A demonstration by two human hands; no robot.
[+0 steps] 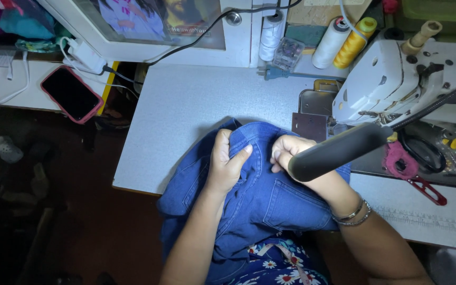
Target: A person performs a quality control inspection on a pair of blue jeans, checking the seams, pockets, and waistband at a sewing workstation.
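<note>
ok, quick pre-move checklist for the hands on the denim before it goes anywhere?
1. Left hand gripping the blue denim garment: ok.
2. Right hand pinching the fold: ok, partly hidden by the black lamp head.
3. Needle area of the sewing machine free of fabric: cannot tell.
4. Bare table ahead of the denim: ok.
5. Scissors away from both hands: ok.

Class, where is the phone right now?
In the head view the phone lies far left on a white shelf, beside a charger, well away from the jeans.
</note>
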